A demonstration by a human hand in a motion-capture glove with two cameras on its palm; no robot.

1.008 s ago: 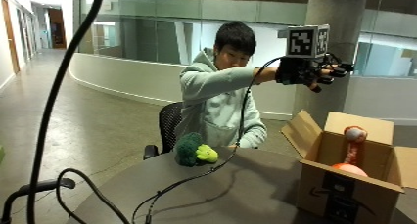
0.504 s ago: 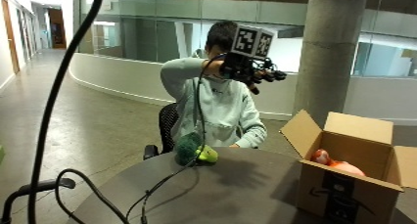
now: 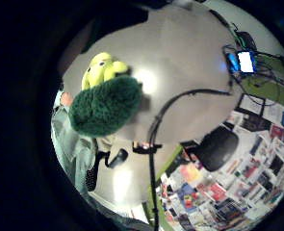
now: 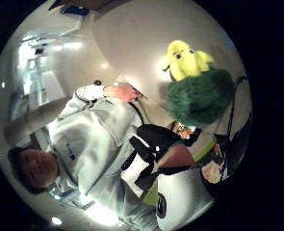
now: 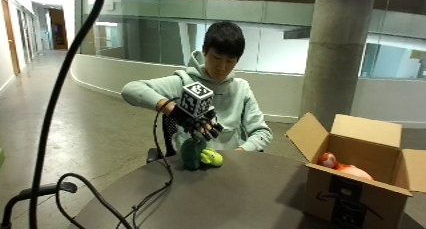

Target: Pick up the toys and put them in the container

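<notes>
A green and yellow plush toy is seen standing on the round grey table at the centre of the outside frame, its dark green fuzzy part toward the left and its yellow-green head toward the right. Directly above it, the gloved right hand is held with fingers spread and pointing downward, nothing gripped, the fingertips just over the toy's top; whether they touch it cannot be told. In both palm views the toy is shown close below the hand, resting on the tabletop. At the lower right of the outside frame, an open cardboard box is placed on the table with its flaps raised, well apart from the green toy. Inside it, an orange-pink toy is visible above the front wall. The person's bare hand is shown resting at the table's edge in the thumb-side palm view.
</notes>
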